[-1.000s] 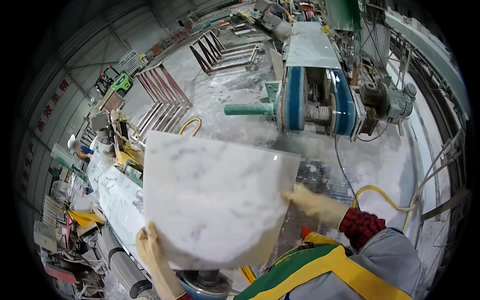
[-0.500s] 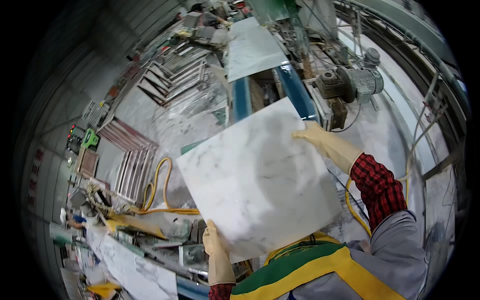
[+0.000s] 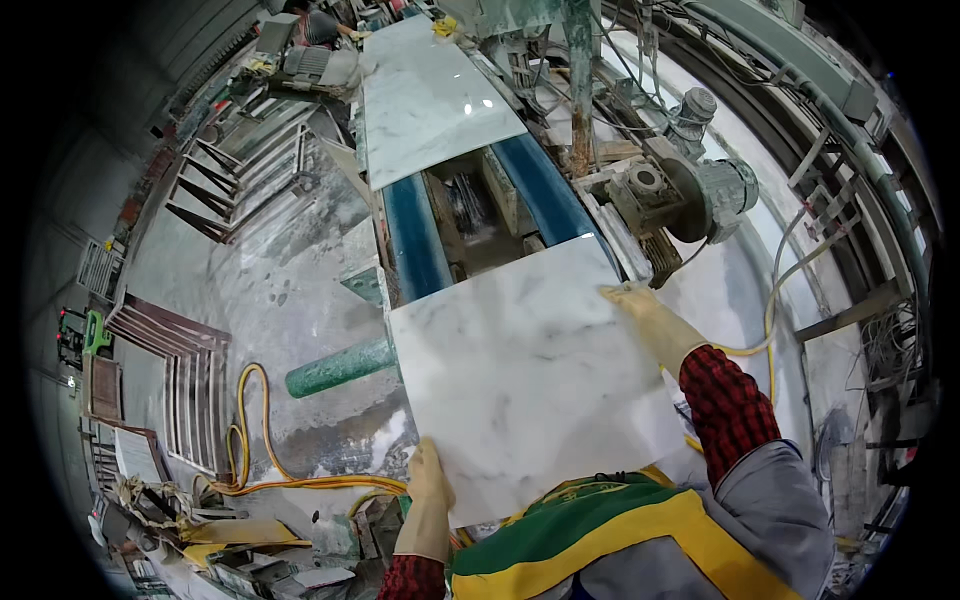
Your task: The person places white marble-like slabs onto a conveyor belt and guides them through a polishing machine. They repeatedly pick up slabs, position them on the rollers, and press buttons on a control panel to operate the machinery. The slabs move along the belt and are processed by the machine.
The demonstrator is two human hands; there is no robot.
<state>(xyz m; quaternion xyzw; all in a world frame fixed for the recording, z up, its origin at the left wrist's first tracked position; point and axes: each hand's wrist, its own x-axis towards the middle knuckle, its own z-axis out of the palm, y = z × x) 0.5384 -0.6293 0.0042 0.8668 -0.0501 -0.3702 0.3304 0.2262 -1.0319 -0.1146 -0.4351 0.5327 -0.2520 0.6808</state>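
Note:
In front of me is a square white marble slab (image 3: pixel 530 380) with grey veins. My left hand (image 3: pixel 430 490), in a cream rubber glove, grips its near left edge. My right hand (image 3: pixel 645 318), gloved alike, is closed on the right edge near the far corner. The slab's far edge lies over the near ends of two blue belts, the left belt (image 3: pixel 415 240) and the right belt (image 3: pixel 545 200). Whether it rests on them I cannot tell. Fingers beneath the slab are hidden. Farther along the belts lies another white marble slab (image 3: pixel 440 100).
A green roller (image 3: pixel 340 368) juts out left of the slab. A motor (image 3: pixel 725 195) stands right of the belts. Yellow hoses (image 3: pixel 290 482) run along the floor at left, near metal racks (image 3: pixel 190 380). At the far end another person's arm (image 3: pixel 340 30) shows.
The slab has turned from tilted to nearly in line with the belts, still in both my hands. My view has swung leftward on the scene, bringing the green roller into sight.

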